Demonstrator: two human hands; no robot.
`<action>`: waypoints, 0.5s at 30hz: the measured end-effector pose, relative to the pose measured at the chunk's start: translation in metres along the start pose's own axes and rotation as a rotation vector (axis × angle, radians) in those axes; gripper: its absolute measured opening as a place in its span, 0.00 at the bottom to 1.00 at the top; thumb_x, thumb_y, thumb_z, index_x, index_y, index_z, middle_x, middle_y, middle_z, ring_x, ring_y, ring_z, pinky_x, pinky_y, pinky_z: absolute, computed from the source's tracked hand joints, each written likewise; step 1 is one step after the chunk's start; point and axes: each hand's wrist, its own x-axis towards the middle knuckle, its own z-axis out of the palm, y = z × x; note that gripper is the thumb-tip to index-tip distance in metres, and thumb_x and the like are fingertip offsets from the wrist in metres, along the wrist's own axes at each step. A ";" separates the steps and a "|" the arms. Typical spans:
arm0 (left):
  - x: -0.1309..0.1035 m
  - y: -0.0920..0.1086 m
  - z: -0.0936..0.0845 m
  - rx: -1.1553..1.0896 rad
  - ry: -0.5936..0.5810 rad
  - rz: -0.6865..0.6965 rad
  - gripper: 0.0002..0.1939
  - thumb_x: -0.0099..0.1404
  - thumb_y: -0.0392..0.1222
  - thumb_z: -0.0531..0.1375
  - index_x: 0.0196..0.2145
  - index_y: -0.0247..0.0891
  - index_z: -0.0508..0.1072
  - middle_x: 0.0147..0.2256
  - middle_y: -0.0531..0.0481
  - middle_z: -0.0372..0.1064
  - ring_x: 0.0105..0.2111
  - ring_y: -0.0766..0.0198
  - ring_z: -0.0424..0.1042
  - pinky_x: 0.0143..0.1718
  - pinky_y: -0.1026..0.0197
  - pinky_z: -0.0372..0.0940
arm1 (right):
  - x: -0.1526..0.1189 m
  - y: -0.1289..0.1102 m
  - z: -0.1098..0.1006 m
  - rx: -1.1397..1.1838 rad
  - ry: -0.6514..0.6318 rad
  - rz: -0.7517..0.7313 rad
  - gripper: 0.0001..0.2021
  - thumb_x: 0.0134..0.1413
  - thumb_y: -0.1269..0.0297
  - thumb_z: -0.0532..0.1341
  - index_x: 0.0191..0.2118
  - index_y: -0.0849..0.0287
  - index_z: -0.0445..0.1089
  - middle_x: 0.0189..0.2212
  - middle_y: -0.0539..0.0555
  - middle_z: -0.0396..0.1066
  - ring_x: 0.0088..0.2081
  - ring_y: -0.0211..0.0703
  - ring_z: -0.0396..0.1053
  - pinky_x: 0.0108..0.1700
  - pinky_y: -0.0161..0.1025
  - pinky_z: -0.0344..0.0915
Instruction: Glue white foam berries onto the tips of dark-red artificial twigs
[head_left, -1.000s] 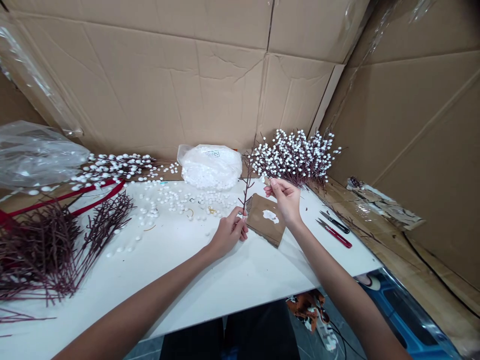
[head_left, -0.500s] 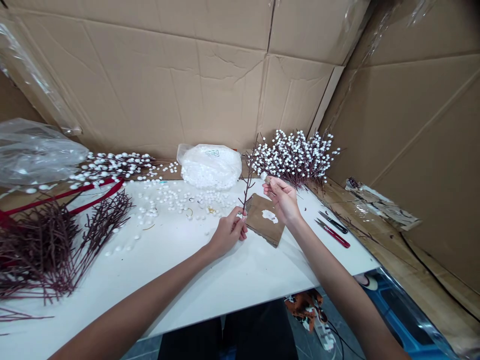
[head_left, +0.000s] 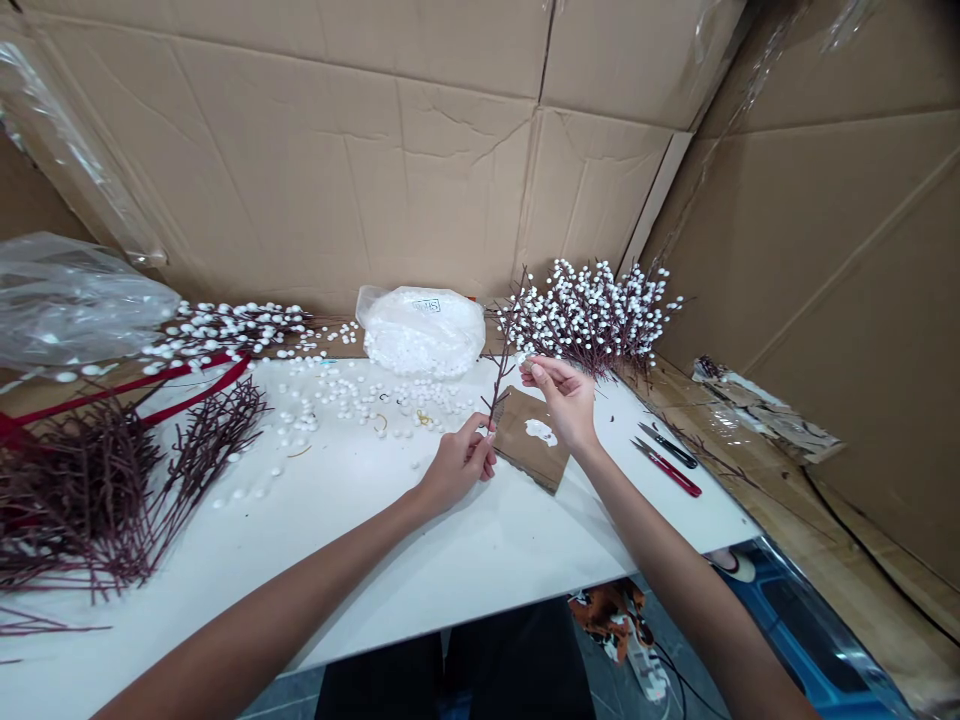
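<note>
My left hand (head_left: 459,458) is closed around the lower end of a dark brown branching twig (head_left: 501,385), which stands nearly upright above the table. To the right of it, my right hand (head_left: 566,395) pinches a small brownish chip (head_left: 527,367) with white at its tip, close to the twig's side branches. Whether the chip touches the twig I cannot tell. Beneath the hands lies a square of brown cardboard (head_left: 525,460) bearing a patch of white paste (head_left: 541,432). Loose white beads (head_left: 360,395) are scattered to the left of my hands.
A plastic bag of white beads (head_left: 424,335) sits at the back, beside a pile of white-berried twigs (head_left: 592,315). Bare twigs (head_left: 82,490) are heaped at left. Black snips (head_left: 669,447) and red snips (head_left: 667,468) lie near the right edge.
My right hand has moved slightly left and down, bringing the chip nearer the twig. The twig is tilted a little more to the right; my left hand stays almost in place.
</note>
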 end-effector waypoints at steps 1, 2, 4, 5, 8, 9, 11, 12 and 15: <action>0.000 0.000 0.000 0.001 -0.001 0.001 0.09 0.65 0.48 0.50 0.36 0.40 0.60 0.21 0.57 0.64 0.19 0.69 0.67 0.23 0.66 0.64 | 0.000 0.000 0.000 -0.015 -0.008 0.001 0.13 0.45 0.55 0.66 0.34 0.58 0.75 0.31 0.54 0.77 0.32 0.40 0.74 0.39 0.42 0.72; 0.000 0.001 0.000 0.003 0.001 0.001 0.09 0.65 0.48 0.50 0.36 0.40 0.60 0.21 0.57 0.64 0.19 0.69 0.67 0.23 0.66 0.64 | 0.000 0.001 0.000 -0.025 -0.015 0.004 0.13 0.45 0.55 0.66 0.34 0.59 0.75 0.31 0.54 0.77 0.32 0.40 0.74 0.39 0.42 0.72; 0.000 0.001 0.000 0.007 0.005 0.001 0.09 0.65 0.48 0.50 0.36 0.40 0.60 0.21 0.57 0.65 0.19 0.69 0.67 0.23 0.66 0.64 | 0.000 0.001 0.000 -0.031 -0.021 0.011 0.13 0.45 0.55 0.66 0.33 0.59 0.75 0.31 0.54 0.77 0.32 0.41 0.74 0.39 0.42 0.72; 0.000 0.001 0.000 0.008 0.005 0.001 0.09 0.65 0.48 0.50 0.36 0.40 0.60 0.21 0.57 0.65 0.19 0.69 0.67 0.23 0.66 0.64 | 0.000 0.002 0.000 -0.030 -0.020 0.014 0.13 0.45 0.55 0.66 0.33 0.59 0.74 0.30 0.55 0.77 0.32 0.41 0.74 0.39 0.42 0.72; 0.000 0.000 0.000 0.012 0.004 0.001 0.09 0.65 0.48 0.50 0.36 0.40 0.60 0.21 0.57 0.65 0.19 0.69 0.67 0.23 0.65 0.64 | 0.000 0.002 0.000 -0.023 -0.012 0.015 0.13 0.46 0.55 0.65 0.33 0.60 0.74 0.29 0.54 0.77 0.32 0.41 0.74 0.39 0.42 0.72; 0.000 0.000 0.000 0.012 0.002 0.001 0.09 0.65 0.48 0.50 0.36 0.40 0.60 0.21 0.57 0.64 0.19 0.69 0.67 0.23 0.65 0.64 | 0.000 0.002 -0.001 -0.017 -0.002 0.013 0.13 0.46 0.55 0.65 0.34 0.60 0.74 0.29 0.54 0.77 0.32 0.41 0.74 0.39 0.42 0.72; 0.000 0.000 0.000 0.011 0.001 0.002 0.09 0.65 0.48 0.50 0.37 0.40 0.60 0.21 0.57 0.64 0.19 0.69 0.67 0.23 0.65 0.65 | 0.000 0.001 -0.001 -0.003 0.028 0.004 0.13 0.46 0.55 0.65 0.34 0.60 0.73 0.29 0.54 0.77 0.31 0.41 0.74 0.39 0.42 0.71; 0.000 0.000 0.000 0.009 0.001 0.002 0.10 0.66 0.49 0.50 0.37 0.40 0.60 0.21 0.57 0.64 0.19 0.69 0.67 0.23 0.66 0.65 | 0.000 0.001 -0.002 0.003 0.047 -0.003 0.13 0.46 0.55 0.65 0.34 0.60 0.73 0.29 0.54 0.76 0.31 0.41 0.74 0.39 0.42 0.71; 0.000 0.000 0.000 0.004 0.002 0.001 0.10 0.66 0.49 0.49 0.37 0.40 0.60 0.21 0.57 0.64 0.19 0.69 0.67 0.23 0.66 0.65 | 0.000 -0.001 -0.002 -0.002 0.106 -0.034 0.14 0.47 0.55 0.65 0.34 0.61 0.73 0.29 0.55 0.76 0.30 0.41 0.73 0.38 0.42 0.71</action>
